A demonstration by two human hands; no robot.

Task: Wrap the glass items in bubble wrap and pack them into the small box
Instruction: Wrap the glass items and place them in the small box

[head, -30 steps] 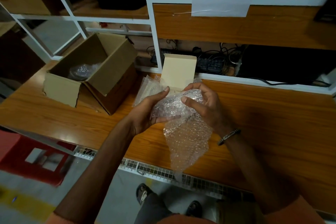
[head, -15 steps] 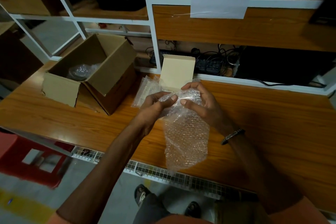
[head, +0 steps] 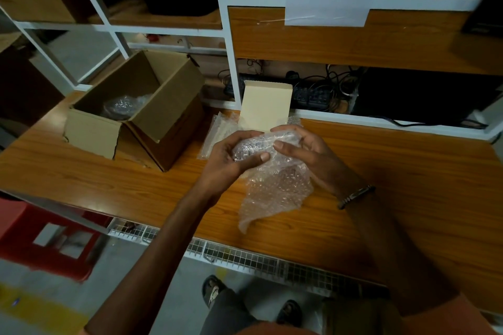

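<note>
Head view: bubble-wrapped bundle (head: 258,145) between left hand (head: 226,163) and right hand (head: 304,152) grip.

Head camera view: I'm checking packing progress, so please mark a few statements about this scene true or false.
1. Both hands hold the clear bubble wrap sheet above the wooden worktop. True: the left hand and right hand grip its upper part.
2. The large brown cardboard box is taped shut. False: its flaps are open.
3. A bubble-wrapped bundle lies inside that box. True.
4. The wrap's lower end is tucked in. False: it hangs loose.
5. The small pale cardboard box sits left of the large box. False: it stands to its right.
</note>
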